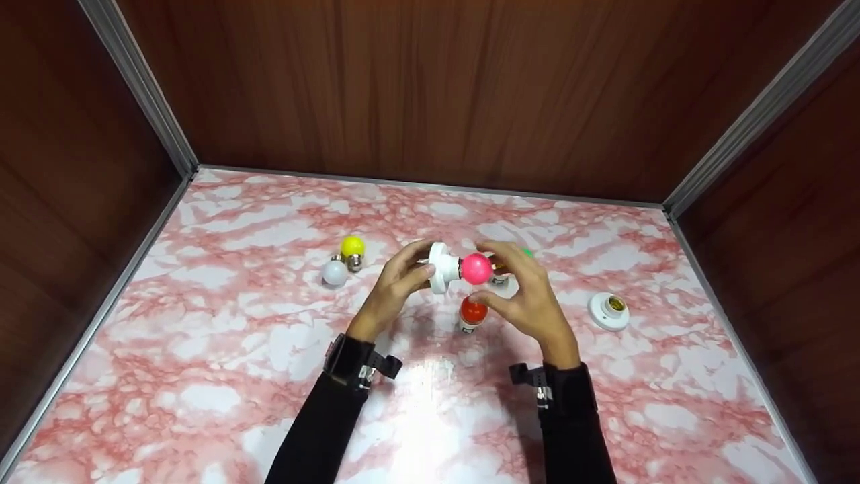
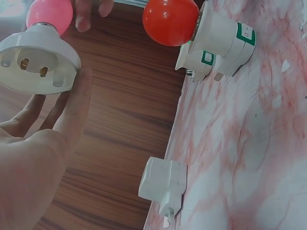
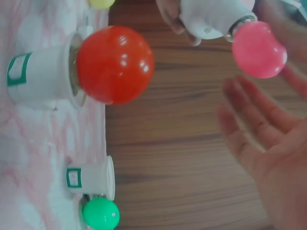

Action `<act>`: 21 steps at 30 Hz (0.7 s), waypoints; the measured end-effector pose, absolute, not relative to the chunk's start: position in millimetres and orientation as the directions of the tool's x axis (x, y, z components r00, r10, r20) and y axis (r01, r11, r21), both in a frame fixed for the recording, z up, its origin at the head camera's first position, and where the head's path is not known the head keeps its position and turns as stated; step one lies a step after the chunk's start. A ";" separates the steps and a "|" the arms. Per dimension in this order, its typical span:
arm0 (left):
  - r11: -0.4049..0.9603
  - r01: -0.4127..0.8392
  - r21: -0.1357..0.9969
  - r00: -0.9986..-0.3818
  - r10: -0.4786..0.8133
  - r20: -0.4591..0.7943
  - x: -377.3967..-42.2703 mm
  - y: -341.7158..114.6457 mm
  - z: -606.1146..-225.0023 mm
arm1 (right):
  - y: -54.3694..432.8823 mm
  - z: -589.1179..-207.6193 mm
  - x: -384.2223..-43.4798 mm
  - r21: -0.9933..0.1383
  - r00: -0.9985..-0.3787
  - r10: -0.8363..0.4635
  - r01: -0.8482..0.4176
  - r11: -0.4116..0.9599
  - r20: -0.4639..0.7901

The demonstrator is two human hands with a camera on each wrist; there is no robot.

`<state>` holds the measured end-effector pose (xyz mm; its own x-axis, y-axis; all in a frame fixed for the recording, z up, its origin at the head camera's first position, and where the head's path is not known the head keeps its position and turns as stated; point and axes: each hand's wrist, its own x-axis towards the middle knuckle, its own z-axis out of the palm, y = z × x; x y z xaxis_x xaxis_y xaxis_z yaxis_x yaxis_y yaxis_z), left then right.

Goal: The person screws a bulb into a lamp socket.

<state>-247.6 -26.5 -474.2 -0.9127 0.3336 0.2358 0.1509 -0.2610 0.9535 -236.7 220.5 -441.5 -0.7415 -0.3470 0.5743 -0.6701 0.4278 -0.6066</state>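
Observation:
My left hand (image 1: 393,292) grips a white lamp holder (image 1: 440,269) by its round base, lifted above the table. A pink bulb (image 1: 477,269) sits in the holder's socket. In the left wrist view, two brass contacts show inside the base's underside. My right hand (image 1: 531,299) is beside the pink bulb, fingers spread and apart from it. Below the hands stands a red bulb (image 1: 474,310) in a white switched socket (image 3: 45,72). A second white socket (image 3: 91,178) and a green bulb (image 3: 100,213) are mostly hidden behind my right hand in the head view.
A yellow bulb (image 1: 353,247) and a white bulb (image 1: 334,273) lie together on the left. Another round white lamp holder (image 1: 609,311) sits on the right. The left wrist view shows a white plug-like piece (image 2: 165,184). Brown panels (image 1: 403,87) enclose the marbled table (image 1: 222,323).

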 end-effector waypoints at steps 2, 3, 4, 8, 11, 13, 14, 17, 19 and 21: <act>-0.254 0.143 0.957 -0.913 0.339 0.227 -247.6 -26.3 -473.7 | 220.2 -443.0 -237.9 -0.545 -0.692 -0.370 -0.719 0.431 0.620; -0.249 0.140 0.958 -0.913 0.342 0.222 -247.6 -26.3 -473.5 | 220.1 -443.8 -238.5 -0.521 -0.671 -0.376 -0.737 0.430 0.638; -0.243 0.137 0.960 -0.912 0.347 0.218 -247.6 -26.4 -473.3 | 219.7 -444.4 -238.9 -0.507 -0.657 -0.380 -0.749 0.426 0.651; -0.217 0.139 0.966 -0.910 0.357 0.211 -248.0 -26.9 -473.9 | 219.1 -444.7 -238.7 -0.499 -0.646 -0.379 -0.758 0.421 0.662; -0.213 0.151 0.965 -0.909 0.354 0.220 -248.4 -26.5 -474.7 | 219.9 -445.0 -238.3 -0.512 -0.658 -0.374 -0.748 0.422 0.653; -0.215 0.161 0.963 -0.908 0.350 0.230 -248.4 -26.2 -474.9 | 220.2 -445.4 -238.3 -0.528 -0.669 -0.367 -0.739 0.418 0.646; -0.217 0.166 0.962 -0.908 0.346 0.235 -248.5 -26.0 -475.2 | 220.5 -445.9 -238.5 -0.534 -0.674 -0.365 -0.736 0.417 0.643; -0.217 0.182 0.959 -0.909 0.335 0.248 -248.3 -26.1 -475.3 | 220.8 -446.6 -238.5 -0.560 -0.697 -0.357 -0.715 0.419 0.622; -0.214 0.196 0.957 -0.909 0.328 0.259 -248.2 -26.2 -475.3 | 220.8 -446.0 -238.0 -0.577 -0.716 -0.354 -0.696 0.426 0.602; -0.210 0.215 0.954 -0.907 0.320 0.275 -247.9 -26.2 -474.9 | 220.5 -444.8 -237.4 -0.590 -0.732 -0.350 -0.679 0.437 0.584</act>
<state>-247.9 -26.2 -474.9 -0.9067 0.3201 0.2746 0.2149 -0.2095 0.9539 -237.4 220.5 -444.8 -0.7323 -0.3505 0.5838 -0.6792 0.4367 -0.5899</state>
